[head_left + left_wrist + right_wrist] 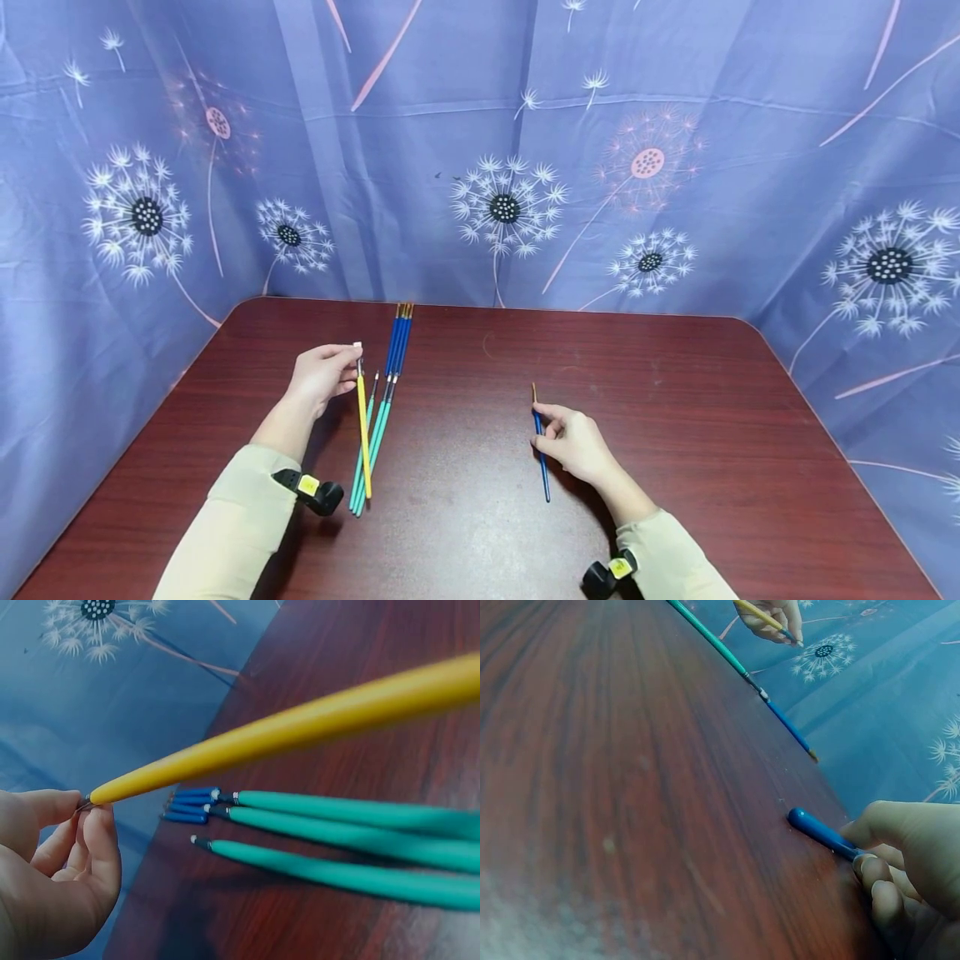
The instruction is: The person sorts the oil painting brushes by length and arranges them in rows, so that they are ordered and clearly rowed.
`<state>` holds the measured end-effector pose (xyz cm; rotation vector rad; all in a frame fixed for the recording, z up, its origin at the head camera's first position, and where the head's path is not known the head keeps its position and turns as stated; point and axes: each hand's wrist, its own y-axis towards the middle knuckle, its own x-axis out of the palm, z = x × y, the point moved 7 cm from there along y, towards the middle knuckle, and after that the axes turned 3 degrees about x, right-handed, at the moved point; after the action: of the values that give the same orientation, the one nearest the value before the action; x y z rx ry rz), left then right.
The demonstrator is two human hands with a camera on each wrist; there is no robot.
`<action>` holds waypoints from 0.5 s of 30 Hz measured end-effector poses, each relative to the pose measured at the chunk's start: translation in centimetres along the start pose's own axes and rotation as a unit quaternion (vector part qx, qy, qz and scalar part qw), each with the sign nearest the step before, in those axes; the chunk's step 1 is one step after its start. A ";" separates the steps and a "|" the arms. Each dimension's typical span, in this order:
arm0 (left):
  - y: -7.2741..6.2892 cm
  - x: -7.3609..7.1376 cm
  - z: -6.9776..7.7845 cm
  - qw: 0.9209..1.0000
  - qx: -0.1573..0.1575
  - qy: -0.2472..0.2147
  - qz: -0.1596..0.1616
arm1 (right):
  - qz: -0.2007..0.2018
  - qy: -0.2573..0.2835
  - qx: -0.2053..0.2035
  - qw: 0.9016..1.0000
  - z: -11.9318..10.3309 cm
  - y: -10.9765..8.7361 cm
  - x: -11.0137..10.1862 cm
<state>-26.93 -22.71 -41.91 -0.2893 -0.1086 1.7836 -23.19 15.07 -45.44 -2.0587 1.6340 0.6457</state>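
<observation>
My left hand (324,377) pinches a yellow-handled paintbrush (363,433) near its metal ferrule, its pale tip pointing away from me. In the left wrist view the yellow handle (285,733) slants up to the right above the teal brushes. Three teal paintbrushes (379,446) lie side by side just right of that hand. Beyond them, against their tips, several blue paintbrushes (399,340) lie in a bundle near the far edge. To the right, my right hand (573,442) pinches a single blue paintbrush (543,471) between thumb and fingers, its bristles pointing away from me.
The reddish-brown wooden table (675,392) has rounded far corners. A blue curtain (390,183) printed with dandelions hangs right behind its far edge and along both sides. Black wrist cameras (322,496) sit on both sleeves.
</observation>
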 end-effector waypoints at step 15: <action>1.0 -1.4 -1.6 0.999 -0.006 0.045 0.022 | -0.005 0.009 0.000 1.000 0.0 0.0 0.0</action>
<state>-27.15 -24.48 -43.52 -0.3836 -0.0491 1.8104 -23.21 15.08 -45.49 -2.0772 1.6327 0.6252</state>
